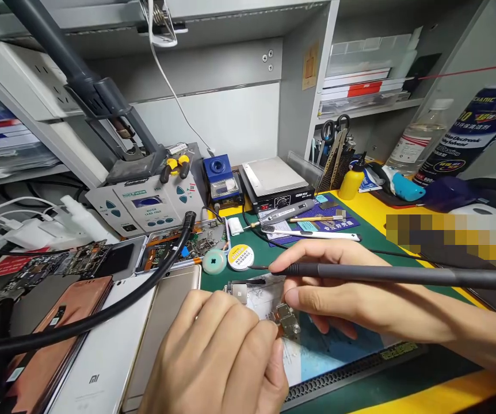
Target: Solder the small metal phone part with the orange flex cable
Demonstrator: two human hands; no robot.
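Note:
My left hand (pixel 222 356) is in the lower middle, its back toward me and its fingers curled closed. At its fingertips is a small circuit board (pixel 289 322) with silver metal shields and a copper-coloured edge. My right hand (pixel 329 287) comes in from the right. It grips a dark grey pen-shaped tool (pixel 386 274) with a ribbed front and a thin tip pointing left, above the board. Under both hands lies a blue and white work mat (pixel 329 351). Beyond my left knuckles sits a small silver part (pixel 238 292), partly hidden.
Several phones lie at left, one white (pixel 101 351), crossed by a black hose (pixel 101 322). Behind are a rework station (pixel 148 201), a hot plate (pixel 274 178), a white toothbrush-like brush (pixel 312 234), a round tin (pixel 240 257) and a green roll (pixel 214 261). A yellow bottle (pixel 352 181) stands right.

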